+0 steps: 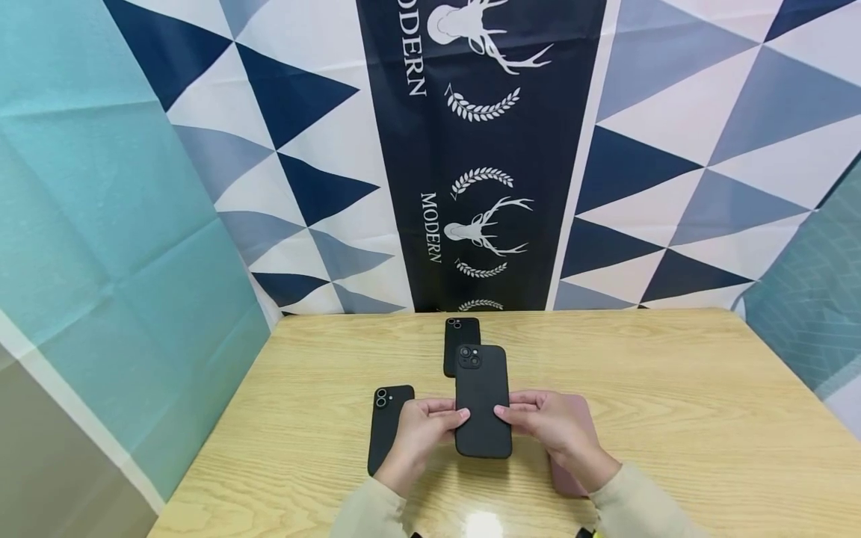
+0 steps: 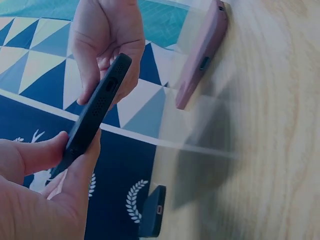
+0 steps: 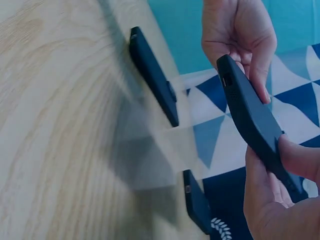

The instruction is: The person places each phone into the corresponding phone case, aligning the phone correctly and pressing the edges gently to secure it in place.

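Note:
A black smartphone, camera side up, is held above the table between both hands. My left hand pinches its left edge, thumb on the back and fingers beneath. On the opposite edge my right hand grips it the same way. The wrist views show the held phone edge-on, its charging port facing the cameras and its shadow on the wood below. Just left of my left hand lies another black phone. A pink phone lies partly hidden under my right hand and forearm.
Farther back on the wooden table lies a third black phone, partly covered by the held one in the head view. A patterned cloth hangs behind the table's back edge, and a teal cloth hangs at the left.

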A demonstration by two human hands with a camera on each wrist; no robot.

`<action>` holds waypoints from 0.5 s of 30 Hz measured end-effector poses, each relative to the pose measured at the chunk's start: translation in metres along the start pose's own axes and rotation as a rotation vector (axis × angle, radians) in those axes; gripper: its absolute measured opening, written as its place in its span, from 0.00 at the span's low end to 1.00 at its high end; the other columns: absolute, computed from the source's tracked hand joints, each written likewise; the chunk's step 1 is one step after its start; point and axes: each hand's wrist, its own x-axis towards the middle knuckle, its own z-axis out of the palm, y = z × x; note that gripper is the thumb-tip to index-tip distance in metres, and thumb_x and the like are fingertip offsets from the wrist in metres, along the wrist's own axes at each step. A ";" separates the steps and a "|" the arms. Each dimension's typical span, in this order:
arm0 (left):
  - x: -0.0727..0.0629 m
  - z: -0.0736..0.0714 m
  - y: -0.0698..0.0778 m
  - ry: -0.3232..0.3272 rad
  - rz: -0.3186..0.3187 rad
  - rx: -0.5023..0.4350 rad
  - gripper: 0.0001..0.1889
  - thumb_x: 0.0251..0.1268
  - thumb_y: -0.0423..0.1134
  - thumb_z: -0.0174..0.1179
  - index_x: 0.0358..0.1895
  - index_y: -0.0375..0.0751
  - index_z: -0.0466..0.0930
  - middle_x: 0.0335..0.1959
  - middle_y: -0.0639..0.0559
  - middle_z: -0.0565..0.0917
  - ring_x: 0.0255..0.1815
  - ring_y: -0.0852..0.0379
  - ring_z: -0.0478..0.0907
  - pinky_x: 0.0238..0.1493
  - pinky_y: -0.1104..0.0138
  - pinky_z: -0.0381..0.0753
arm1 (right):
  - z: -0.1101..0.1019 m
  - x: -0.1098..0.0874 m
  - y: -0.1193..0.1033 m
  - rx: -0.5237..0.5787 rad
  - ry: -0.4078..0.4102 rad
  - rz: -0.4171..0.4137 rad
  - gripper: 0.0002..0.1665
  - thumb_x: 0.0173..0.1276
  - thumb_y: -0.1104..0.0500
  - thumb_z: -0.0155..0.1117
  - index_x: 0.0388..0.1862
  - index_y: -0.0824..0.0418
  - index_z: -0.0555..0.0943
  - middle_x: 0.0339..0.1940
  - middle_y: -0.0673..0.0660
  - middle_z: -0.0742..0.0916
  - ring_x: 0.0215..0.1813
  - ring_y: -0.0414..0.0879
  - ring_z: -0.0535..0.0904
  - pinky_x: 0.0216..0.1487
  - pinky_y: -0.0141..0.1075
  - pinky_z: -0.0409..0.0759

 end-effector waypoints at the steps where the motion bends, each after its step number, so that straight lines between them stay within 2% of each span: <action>1: 0.000 0.000 -0.001 0.005 -0.006 0.014 0.16 0.56 0.32 0.67 0.47 0.26 0.83 0.37 0.36 0.88 0.33 0.55 0.88 0.35 0.66 0.87 | 0.000 0.001 0.001 -0.010 -0.006 -0.007 0.26 0.57 0.59 0.73 0.50 0.74 0.80 0.34 0.56 0.91 0.35 0.41 0.87 0.43 0.33 0.86; 2: 0.000 0.001 -0.002 0.007 -0.010 0.027 0.16 0.56 0.32 0.68 0.46 0.26 0.83 0.37 0.37 0.88 0.33 0.55 0.88 0.35 0.66 0.87 | 0.001 0.001 0.002 -0.046 0.016 -0.011 0.25 0.56 0.58 0.74 0.48 0.73 0.81 0.33 0.55 0.91 0.34 0.40 0.87 0.42 0.31 0.86; 4: 0.000 0.001 -0.004 0.004 -0.019 0.052 0.14 0.56 0.32 0.68 0.44 0.26 0.83 0.36 0.37 0.88 0.31 0.55 0.88 0.34 0.66 0.87 | 0.001 0.003 0.005 -0.087 -0.011 -0.025 0.24 0.57 0.59 0.73 0.48 0.75 0.80 0.34 0.58 0.91 0.35 0.40 0.87 0.42 0.32 0.86; 8: 0.003 0.001 -0.014 -0.006 -0.045 0.112 0.11 0.55 0.30 0.67 0.40 0.25 0.84 0.31 0.38 0.88 0.28 0.54 0.87 0.32 0.65 0.87 | 0.005 0.007 0.013 -0.177 -0.021 -0.007 0.21 0.57 0.62 0.72 0.45 0.76 0.80 0.33 0.62 0.90 0.34 0.44 0.87 0.40 0.37 0.87; 9: 0.003 0.001 -0.016 -0.007 -0.052 0.130 0.11 0.55 0.30 0.67 0.39 0.25 0.84 0.31 0.39 0.88 0.28 0.53 0.87 0.32 0.65 0.87 | 0.006 0.008 0.015 -0.166 -0.050 -0.003 0.20 0.58 0.64 0.71 0.45 0.77 0.79 0.33 0.64 0.90 0.34 0.45 0.87 0.39 0.40 0.87; 12: 0.004 0.001 -0.022 -0.006 -0.065 0.178 0.11 0.54 0.29 0.68 0.39 0.23 0.83 0.31 0.38 0.88 0.28 0.52 0.87 0.31 0.64 0.88 | 0.010 0.009 0.022 -0.192 -0.041 0.009 0.18 0.57 0.66 0.71 0.42 0.77 0.79 0.29 0.62 0.90 0.31 0.45 0.87 0.36 0.40 0.87; 15: 0.004 0.001 -0.022 -0.018 -0.065 0.234 0.11 0.54 0.29 0.68 0.39 0.24 0.82 0.30 0.39 0.88 0.29 0.52 0.87 0.31 0.64 0.88 | 0.013 0.012 0.026 -0.222 0.004 0.019 0.17 0.55 0.66 0.72 0.40 0.75 0.79 0.26 0.59 0.89 0.29 0.43 0.85 0.33 0.39 0.87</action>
